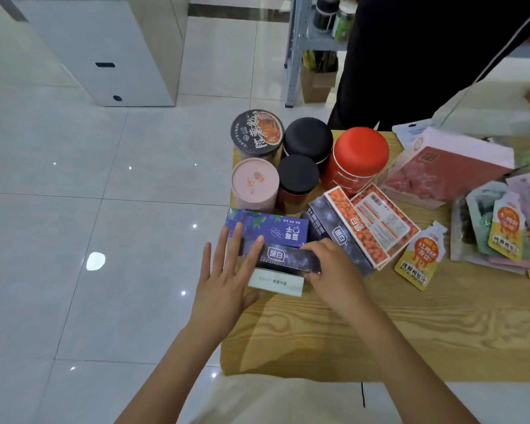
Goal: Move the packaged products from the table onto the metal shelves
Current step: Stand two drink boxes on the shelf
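Observation:
A dark blueberry box (288, 259) lies near the left edge of the wooden table (380, 325), with a purple box (270, 229) just behind it. My right hand (331, 270) grips the dark box at its right end, fingers curled over it. Straight fingers of my left hand (224, 280) are spread against the left ends of both boxes. Another dark box (328, 228) and two orange berry boxes (377, 221) lie to the right. The metal shelves (300, 47) stand at the back, partly hidden by a person in black (416, 56).
Several jars and cans, among them a red can (357, 157) and a pink can (254, 185), stand at the table's far left corner. A large red box (441, 169) and juice pouches (419, 255) lie to the right. White tiled floor (89, 209) spreads to the left.

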Available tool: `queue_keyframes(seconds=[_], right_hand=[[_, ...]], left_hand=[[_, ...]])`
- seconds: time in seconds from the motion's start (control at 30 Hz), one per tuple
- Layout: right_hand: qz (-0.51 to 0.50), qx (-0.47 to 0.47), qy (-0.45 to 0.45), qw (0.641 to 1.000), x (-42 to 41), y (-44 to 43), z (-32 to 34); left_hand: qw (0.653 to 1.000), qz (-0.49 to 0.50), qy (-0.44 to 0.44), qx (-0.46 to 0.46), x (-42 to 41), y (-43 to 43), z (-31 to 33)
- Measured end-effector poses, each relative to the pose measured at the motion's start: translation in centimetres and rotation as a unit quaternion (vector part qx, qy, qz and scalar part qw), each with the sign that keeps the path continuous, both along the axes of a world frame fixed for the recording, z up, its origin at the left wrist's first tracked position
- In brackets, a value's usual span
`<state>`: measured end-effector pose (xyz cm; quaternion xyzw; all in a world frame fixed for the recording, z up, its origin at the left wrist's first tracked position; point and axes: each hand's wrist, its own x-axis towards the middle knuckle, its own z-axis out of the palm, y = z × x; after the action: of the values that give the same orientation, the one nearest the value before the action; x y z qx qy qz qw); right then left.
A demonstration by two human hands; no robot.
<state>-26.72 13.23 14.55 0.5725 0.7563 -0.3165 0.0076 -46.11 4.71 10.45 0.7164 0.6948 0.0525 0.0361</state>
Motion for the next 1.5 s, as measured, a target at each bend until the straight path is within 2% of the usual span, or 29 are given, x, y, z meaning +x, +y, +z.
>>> queue_keyframes(seconds=[0.1, 0.3, 0.47, 0.73, 0.87, 0.97, 1.03, 1.17, 1.3, 1.43, 1.5], right_hand=[[-0.048, -0.016, 0.019, 0.999, 0.8, 0.0, 0.3], [0.006, 0.050, -0.086, 0.995, 0.4, -0.8, 0.0], [0.020, 0.111, -0.077, 0.991, -0.4, -1.7, -1.3], [0.080, 0.073, -0.094, 0.990, 5.2, -2.4, 0.4], [0.170, 0.160, -0.120, 0.965, 5.6, -3.2, -1.3], [0.179, 0.238, -0.070, 0.952, 5.4, -3.9, -3.5], [0.194, 0.245, -0.058, 0.948, 5.8, -4.0, -3.9], [0.241, 0.250, -0.115, 0.931, 5.4, -3.8, -3.1], [0.309, 0.239, -0.113, 0.913, 5.8, -4.2, -3.4], [0.283, 0.243, -0.109, 0.921, 5.0, -5.8, -3.6], [0.315, 0.273, -0.101, 0.903, 3.8, -7.1, -3.6]], left_hand=[[1.000, -0.018, 0.010, 0.008, -0.1, -0.8, -0.2], [0.999, -0.030, 0.006, 0.032, 0.2, -1.8, -0.1], [0.995, -0.047, -0.026, 0.080, 1.3, -3.1, -0.6], [0.996, -0.083, 0.021, 0.037, 5.2, -4.3, -0.3], [0.999, 0.028, 0.029, 0.020, 8.5, -6.3, 0.0], [0.991, 0.131, 0.023, 0.017, 12.1, -8.7, -0.2], [0.979, 0.203, 0.012, 0.007, 14.7, -9.9, -0.1], [0.956, 0.291, -0.019, -0.022, 17.6, -11.5, 0.7], [0.904, 0.414, -0.102, -0.039, 17.8, -15.6, 2.6], [0.827, 0.526, -0.195, 0.024, 17.9, -22.0, 4.4], [0.788, 0.573, -0.218, 0.057, 18.1, -25.0, 5.4]])
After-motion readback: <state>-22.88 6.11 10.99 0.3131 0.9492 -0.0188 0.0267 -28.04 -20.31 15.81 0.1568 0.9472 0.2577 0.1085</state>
